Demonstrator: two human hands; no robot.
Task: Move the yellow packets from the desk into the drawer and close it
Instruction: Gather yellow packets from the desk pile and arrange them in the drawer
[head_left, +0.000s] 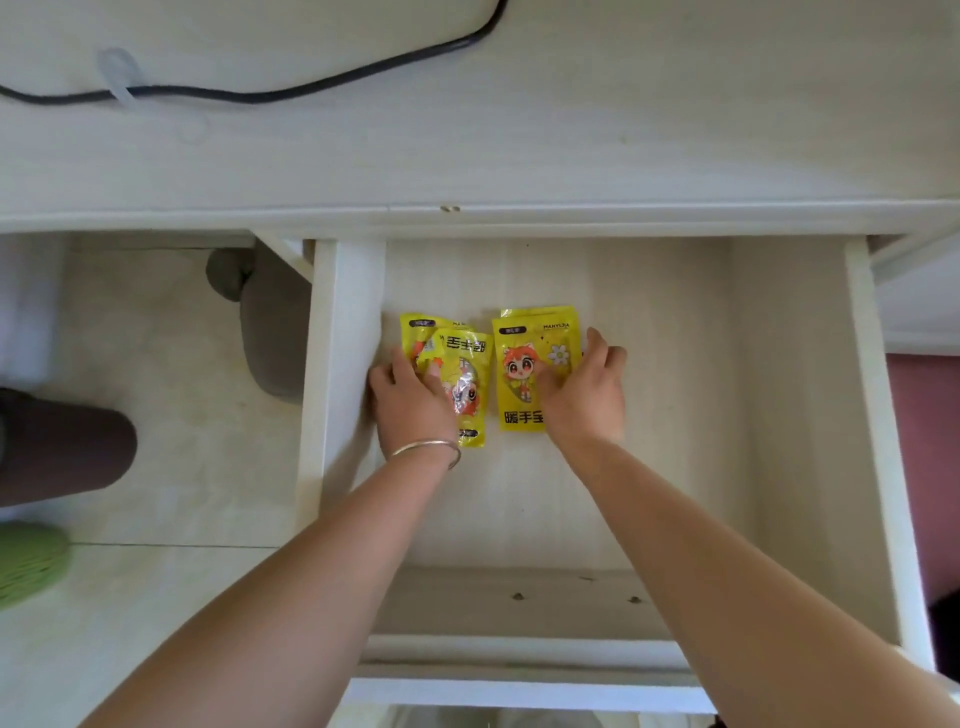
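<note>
Inside the open drawer (795, 415), toward its left wall, the left hand (413, 402), silver bangle (428, 449) at the wrist, lies fingers spread and flat on two overlapping yellow packets (465, 374); palm down, pressing rather than clasping. Just right of these, apart by a narrow gap, a third yellow packet (524, 364) lies flat on the drawer floor, the right hand (584, 395) resting open on its right half, fingers over the printed cartoon figure. Beyond the drawer, the white bench (571, 145) carries a black cable (311, 88).
</note>
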